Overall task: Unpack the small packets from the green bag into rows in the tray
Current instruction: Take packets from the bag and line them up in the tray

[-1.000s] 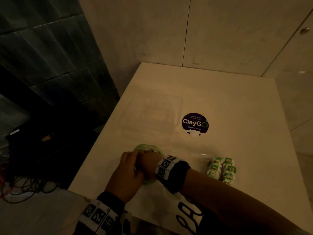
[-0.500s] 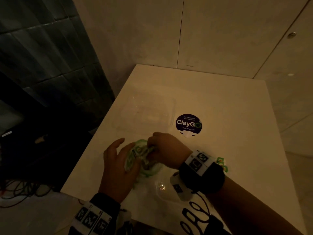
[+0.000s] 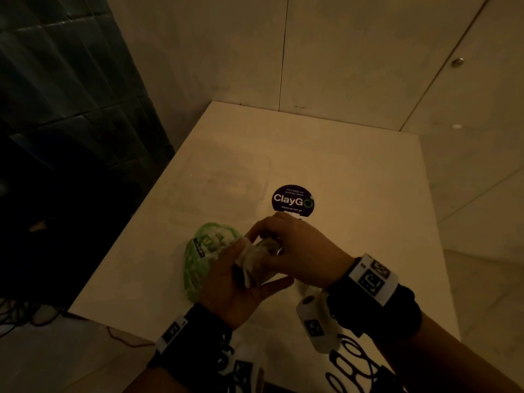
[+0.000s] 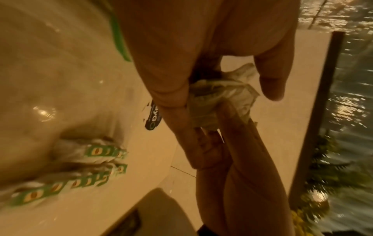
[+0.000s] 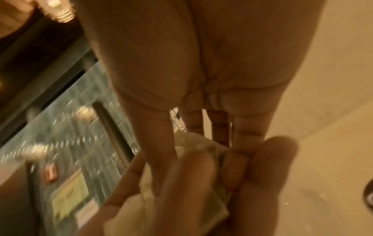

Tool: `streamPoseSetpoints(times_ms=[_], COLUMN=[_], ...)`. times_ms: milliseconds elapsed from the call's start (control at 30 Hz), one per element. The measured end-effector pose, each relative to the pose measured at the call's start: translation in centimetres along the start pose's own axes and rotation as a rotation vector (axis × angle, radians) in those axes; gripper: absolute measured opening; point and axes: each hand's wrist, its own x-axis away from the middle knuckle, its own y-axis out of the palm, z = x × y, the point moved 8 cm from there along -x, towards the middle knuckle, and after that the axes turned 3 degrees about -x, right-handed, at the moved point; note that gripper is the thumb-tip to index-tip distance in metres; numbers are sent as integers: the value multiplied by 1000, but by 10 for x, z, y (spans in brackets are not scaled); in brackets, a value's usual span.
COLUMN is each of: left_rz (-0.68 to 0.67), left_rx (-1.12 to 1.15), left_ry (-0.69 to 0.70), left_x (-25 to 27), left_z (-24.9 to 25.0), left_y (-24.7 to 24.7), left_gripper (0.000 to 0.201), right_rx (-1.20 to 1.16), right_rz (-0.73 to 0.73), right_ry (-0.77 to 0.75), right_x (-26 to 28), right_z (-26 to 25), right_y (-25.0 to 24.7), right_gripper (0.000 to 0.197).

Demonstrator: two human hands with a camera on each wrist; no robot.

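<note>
Both hands, left hand [image 3: 235, 285] and right hand [image 3: 300, 245], pinch a bundle of packets [image 3: 256, 258] above the bench [image 3: 354, 222]. The green bag [image 3: 198, 259] lies at nine o'clock, the clear tray [image 3: 224, 188] at eleven. A loose pinch could scatter packets.

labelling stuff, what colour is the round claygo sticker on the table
Dark purple-navy with white lettering, clearest in the head view: sticker.

Round ClayGo sticker [image 3: 293, 200] on white table [image 3: 354, 177]; grey wall panels [image 3: 340, 52].
</note>
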Motion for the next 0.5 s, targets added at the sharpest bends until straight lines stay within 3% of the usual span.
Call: streamPoseSetpoints(times_ms=[100, 200, 267, 367, 500], left_rz=[54, 229, 307, 391, 422], left_rx=[188, 225, 207, 138, 52], left_ry=[30, 78, 140, 227, 263], left_x=[-5, -10, -11, -11, -11], left_z=[-9, -14, -14, -14, -23], left_y=[-2, -22, -29, -32, -32], left_gripper=[54, 63, 57, 33, 31], right_rx=[-12, -24, -13, -71, -99], right_rz=[65, 246, 368, 274, 226], right_ry=[-48, -45, -14, 127, 234], right_x=[12, 28, 38, 40, 40], right_z=[5, 14, 17, 27, 39], right_y=[3, -2, -6, 8, 22], right_gripper=[34, 33, 25, 32, 39])
